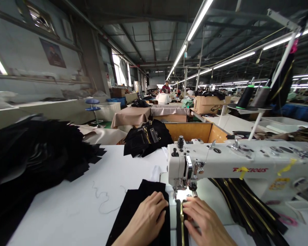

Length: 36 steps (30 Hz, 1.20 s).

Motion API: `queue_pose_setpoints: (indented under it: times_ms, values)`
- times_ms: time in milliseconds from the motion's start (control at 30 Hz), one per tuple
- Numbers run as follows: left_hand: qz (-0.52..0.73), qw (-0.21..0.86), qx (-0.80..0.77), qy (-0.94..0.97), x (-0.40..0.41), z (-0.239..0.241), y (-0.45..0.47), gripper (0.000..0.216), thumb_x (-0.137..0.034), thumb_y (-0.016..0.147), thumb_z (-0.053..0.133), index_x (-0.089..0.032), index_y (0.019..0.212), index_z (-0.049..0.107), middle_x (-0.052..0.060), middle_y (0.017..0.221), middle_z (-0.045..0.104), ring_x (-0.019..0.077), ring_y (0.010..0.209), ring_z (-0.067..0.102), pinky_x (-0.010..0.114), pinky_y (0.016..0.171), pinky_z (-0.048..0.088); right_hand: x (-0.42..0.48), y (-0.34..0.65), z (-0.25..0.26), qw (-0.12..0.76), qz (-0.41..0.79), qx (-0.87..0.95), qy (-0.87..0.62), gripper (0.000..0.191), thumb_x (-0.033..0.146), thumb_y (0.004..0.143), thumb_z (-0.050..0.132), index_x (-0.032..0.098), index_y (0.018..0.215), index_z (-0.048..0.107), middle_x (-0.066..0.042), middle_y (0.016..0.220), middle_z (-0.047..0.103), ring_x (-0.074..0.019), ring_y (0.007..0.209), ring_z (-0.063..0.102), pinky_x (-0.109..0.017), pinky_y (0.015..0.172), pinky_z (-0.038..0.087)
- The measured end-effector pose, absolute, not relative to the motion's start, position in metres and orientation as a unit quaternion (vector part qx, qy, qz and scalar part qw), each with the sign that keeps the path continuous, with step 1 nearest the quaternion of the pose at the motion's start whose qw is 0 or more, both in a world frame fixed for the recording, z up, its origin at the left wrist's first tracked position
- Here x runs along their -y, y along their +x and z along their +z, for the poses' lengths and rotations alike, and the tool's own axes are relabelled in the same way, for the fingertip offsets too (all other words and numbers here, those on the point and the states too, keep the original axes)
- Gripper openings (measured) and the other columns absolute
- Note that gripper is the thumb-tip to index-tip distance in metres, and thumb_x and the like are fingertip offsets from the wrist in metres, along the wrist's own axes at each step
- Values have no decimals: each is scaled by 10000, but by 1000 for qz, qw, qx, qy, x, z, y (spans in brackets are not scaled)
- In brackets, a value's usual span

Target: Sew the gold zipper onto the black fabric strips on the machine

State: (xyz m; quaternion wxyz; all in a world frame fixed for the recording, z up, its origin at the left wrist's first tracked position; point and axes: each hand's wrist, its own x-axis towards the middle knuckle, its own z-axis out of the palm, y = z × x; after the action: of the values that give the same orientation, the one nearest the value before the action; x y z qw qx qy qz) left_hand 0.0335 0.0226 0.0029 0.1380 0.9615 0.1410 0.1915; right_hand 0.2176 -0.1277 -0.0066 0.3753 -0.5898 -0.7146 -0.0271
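A black fabric panel (127, 208) lies on the white table left of the needle. My left hand (150, 213) rests on it, fingers curled and thumb closed near its right edge. A black zipper strip with gold teeth (181, 222) runs lengthwise toward the lit presser foot of the sewing machine (202, 164). My right hand (204, 217) grips this strip from its right side, fingertips and thumb on its edge just in front of the foot. Under the machine arm lie several more black zipper strips (242, 201) with gold teeth.
A tall heap of black cut pieces (41, 150) covers the table's left side. Black pieces with gold zippers and hardware (149, 136) lie at the back edge. Thread cones (246, 96) stand at right. Loose thread (105, 201) lies on the tabletop. People work far behind.
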Motion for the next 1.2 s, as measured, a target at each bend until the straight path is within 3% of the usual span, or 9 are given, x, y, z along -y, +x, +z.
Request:
queue_pose_setpoints:
  times_ms: [200, 300, 500, 700, 800, 867, 967, 1067, 1200]
  values:
    - [187, 112, -140, 966, -20, 4, 45, 251, -44, 903, 438, -201, 1023, 592, 58, 974, 537, 236, 910, 551, 387, 791, 515, 126, 220, -10, 251, -15, 725, -642, 470, 74, 834, 533, 133, 1300, 562, -119, 1306, 614, -304, 1215, 559, -473, 1031, 506]
    - [194, 113, -136, 965, -19, 1, 47, 258, -48, 918, 409, -194, 1045, 580, 64, 972, 525, 237, 896, 542, 392, 780, 517, 126, 220, -12, 217, -14, 725, -653, 489, 84, 839, 542, 120, 1327, 552, -127, 1346, 592, -316, 1248, 540, -497, 1054, 487]
    - [182, 104, -126, 970, -20, 2, 44, 314, -75, 944, 407, -223, 1181, 548, 58, 981, 509, 226, 897, 536, 372, 773, 518, 128, 220, -12, 251, -28, 722, -644, 408, 80, 829, 553, 142, 1227, 619, -115, 1277, 638, -299, 1174, 593, -451, 1026, 517]
    - [183, 82, -123, 972, -9, 4, 40, 263, -84, 953, 362, -198, 1047, 579, 66, 953, 546, 221, 877, 562, 371, 766, 542, 127, 220, -11, 278, -36, 720, -635, 423, 69, 820, 554, 157, 1228, 618, -94, 1242, 659, -286, 1148, 607, -428, 1000, 535]
    - [202, 8, -134, 970, 1, -14, 33, 213, -166, 867, 517, -163, 1065, 598, 109, 1012, 591, 269, 918, 592, 418, 787, 574, 127, 221, -11, 292, -34, 720, -629, 427, 61, 817, 543, 159, 1226, 620, -88, 1232, 664, -278, 1137, 612, -417, 993, 539]
    - [217, -45, -149, 964, 6, -29, 30, 386, -205, 744, 605, -120, 1121, 604, 154, 1072, 608, 319, 966, 604, 442, 808, 587, 128, 220, -12, 303, -36, 720, -623, 407, 75, 832, 539, 163, 1220, 627, -88, 1217, 670, -269, 1130, 616, -404, 996, 535]
    - [184, -73, -198, 960, 11, -43, 27, 487, -167, 655, 584, -97, 1136, 623, 182, 1157, 613, 355, 1065, 600, 433, 886, 572, 129, 220, -14, 313, -36, 723, -614, 384, 93, 848, 539, 161, 1214, 638, -91, 1203, 675, -257, 1134, 617, -386, 1017, 520]
    - [129, -75, -214, 965, 12, -42, 28, 528, -99, 675, 525, -89, 1197, 605, 175, 1217, 617, 337, 1177, 575, 408, 989, 526, 131, 220, -14, 309, -21, 724, -616, 410, 84, 834, 544, 157, 1228, 632, -95, 1234, 662, -257, 1178, 594, -388, 1045, 501]
    - [169, -33, -205, 963, 7, -34, 34, 501, -9, 693, 478, -123, 1165, 601, 142, 1149, 659, 285, 1140, 621, 363, 931, 563, 132, 220, -12, 276, 4, 733, -621, 479, 61, 802, 547, 136, 1271, 607, -115, 1294, 630, -271, 1240, 554, -416, 1079, 473]
